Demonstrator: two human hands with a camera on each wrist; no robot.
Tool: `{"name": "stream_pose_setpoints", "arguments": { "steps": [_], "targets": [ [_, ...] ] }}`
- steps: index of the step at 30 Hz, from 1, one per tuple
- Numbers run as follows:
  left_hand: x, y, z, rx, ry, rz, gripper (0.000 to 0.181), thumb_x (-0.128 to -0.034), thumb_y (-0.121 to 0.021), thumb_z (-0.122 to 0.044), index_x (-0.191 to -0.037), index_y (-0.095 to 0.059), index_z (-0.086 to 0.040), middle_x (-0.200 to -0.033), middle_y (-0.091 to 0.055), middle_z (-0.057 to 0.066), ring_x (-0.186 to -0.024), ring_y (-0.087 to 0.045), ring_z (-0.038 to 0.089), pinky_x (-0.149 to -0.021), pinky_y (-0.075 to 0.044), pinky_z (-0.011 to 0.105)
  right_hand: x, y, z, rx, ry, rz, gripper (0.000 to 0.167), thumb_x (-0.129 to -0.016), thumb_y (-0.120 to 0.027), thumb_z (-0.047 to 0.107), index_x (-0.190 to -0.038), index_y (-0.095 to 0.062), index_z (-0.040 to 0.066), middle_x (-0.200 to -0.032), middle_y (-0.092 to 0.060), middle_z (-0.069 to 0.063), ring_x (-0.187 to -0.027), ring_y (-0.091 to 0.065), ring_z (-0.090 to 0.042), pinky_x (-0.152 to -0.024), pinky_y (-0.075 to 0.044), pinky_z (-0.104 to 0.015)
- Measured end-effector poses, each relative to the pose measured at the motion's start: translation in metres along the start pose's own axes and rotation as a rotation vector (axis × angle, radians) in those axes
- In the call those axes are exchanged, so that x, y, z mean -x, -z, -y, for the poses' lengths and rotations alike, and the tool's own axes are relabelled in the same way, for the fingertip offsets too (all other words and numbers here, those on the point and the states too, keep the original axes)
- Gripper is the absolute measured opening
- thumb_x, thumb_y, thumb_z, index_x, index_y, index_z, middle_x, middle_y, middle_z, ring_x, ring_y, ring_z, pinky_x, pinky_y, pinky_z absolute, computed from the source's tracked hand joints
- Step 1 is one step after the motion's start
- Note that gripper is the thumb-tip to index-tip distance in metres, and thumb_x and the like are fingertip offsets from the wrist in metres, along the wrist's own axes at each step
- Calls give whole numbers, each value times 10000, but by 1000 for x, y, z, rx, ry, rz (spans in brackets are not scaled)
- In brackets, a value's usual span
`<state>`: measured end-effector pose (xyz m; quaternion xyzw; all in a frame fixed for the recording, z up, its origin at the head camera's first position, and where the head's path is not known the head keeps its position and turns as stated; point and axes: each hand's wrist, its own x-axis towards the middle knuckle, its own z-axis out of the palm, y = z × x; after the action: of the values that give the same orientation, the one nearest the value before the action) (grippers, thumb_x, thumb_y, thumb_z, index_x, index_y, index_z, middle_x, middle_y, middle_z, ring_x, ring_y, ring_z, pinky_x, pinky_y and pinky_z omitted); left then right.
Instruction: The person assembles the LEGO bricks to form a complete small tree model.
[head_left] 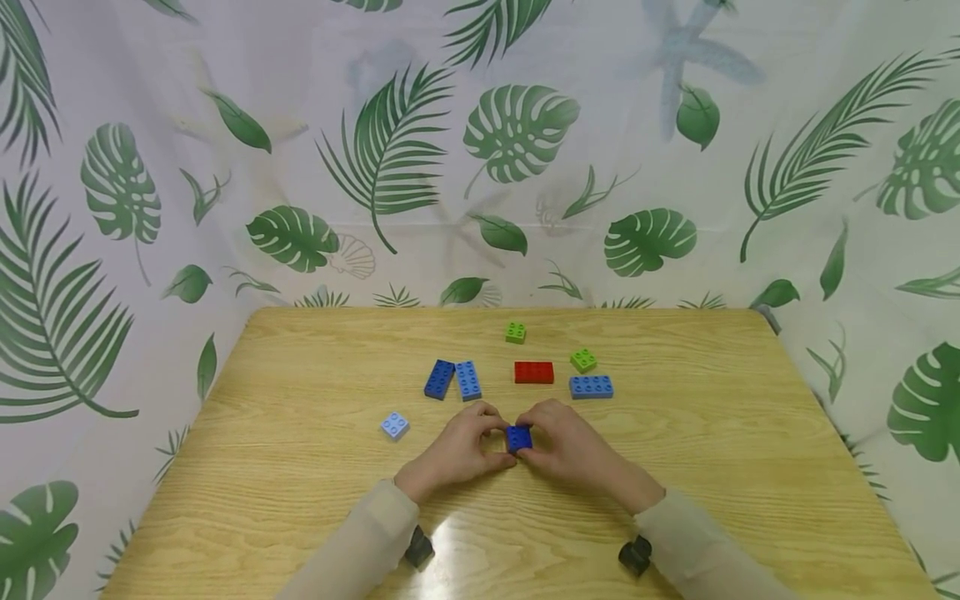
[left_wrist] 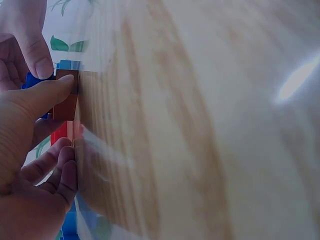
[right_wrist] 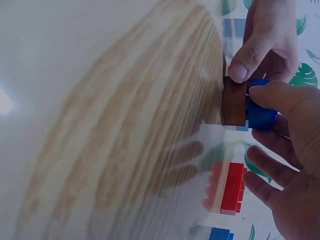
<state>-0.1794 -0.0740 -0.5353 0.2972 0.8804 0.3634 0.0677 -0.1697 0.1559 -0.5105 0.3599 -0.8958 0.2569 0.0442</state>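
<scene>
Close to the table's front, a small dark blue brick (head_left: 518, 438) sits over a brown brick (right_wrist: 234, 102), which stands on the table. My left hand (head_left: 467, 447) pinches the brown brick from the left, its thumb on the near side. From the right, my right hand (head_left: 572, 447) pinches the blue brick between thumb and fingers. In the head view the blue brick covers the brown one. A narrow gap shows between the two bricks in the right wrist view; whether their studs are joined I cannot tell.
Beyond the hands lie a dark blue brick (head_left: 439, 379), two mid-blue bricks (head_left: 468, 381) (head_left: 591, 387), a red brick (head_left: 534, 372) and two lime green bricks (head_left: 515, 332) (head_left: 583, 360). A pale blue brick (head_left: 394, 426) lies left of them. A leaf-patterned curtain borders the wooden table (head_left: 300, 358).
</scene>
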Motion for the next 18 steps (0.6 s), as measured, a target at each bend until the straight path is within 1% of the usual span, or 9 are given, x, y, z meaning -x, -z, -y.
{"name": "stream_pose_setpoints", "arguments": {
  "steps": [6, 11, 15, 18],
  "targets": [
    [0, 1, -1, -6, 0, 4, 372, -910, -854, -288, -1212, -757, -94, -1202, -638, 44, -1117, -615, 217, -958, -531, 352, 0, -4, -1, 12, 18, -25, 295, -856, -882, 164, -1096, -734, 78, -1052, -734, -30, -1020, -657, -209, -906, -566, -405],
    [0, 2, -2, -9, -8, 11, 379, -912, -853, -281, -1222, -754, -87, -1199, -636, 49, -1076, -609, 212, -925, -532, 334, 0, -6, -1, 32, 13, -28, 290, -849, -887, 179, -1083, -738, 94, -1048, -720, -16, -1008, -647, -190, -890, -566, -398],
    [-1, 2, -1, -26, -13, 18, 380, -916, -850, -285, -1222, -754, -81, -1194, -637, 55, -1068, -605, 202, -921, -531, 329, -1, -5, 0, 45, 23, -20, 279, -856, -880, 184, -1080, -741, 92, -1048, -719, -18, -1006, -643, -193, -886, -560, -410],
    [-2, 2, 0, -45, -32, 19, 372, -918, -847, -287, -1213, -757, -81, -1183, -640, 61, -1050, -602, 202, -908, -529, 319, -1, -3, 0, 37, 20, 2, 270, -871, -866, 190, -1084, -732, 95, -1071, -708, -23, -1022, -635, -196, -904, -561, -408]
  ]
}}
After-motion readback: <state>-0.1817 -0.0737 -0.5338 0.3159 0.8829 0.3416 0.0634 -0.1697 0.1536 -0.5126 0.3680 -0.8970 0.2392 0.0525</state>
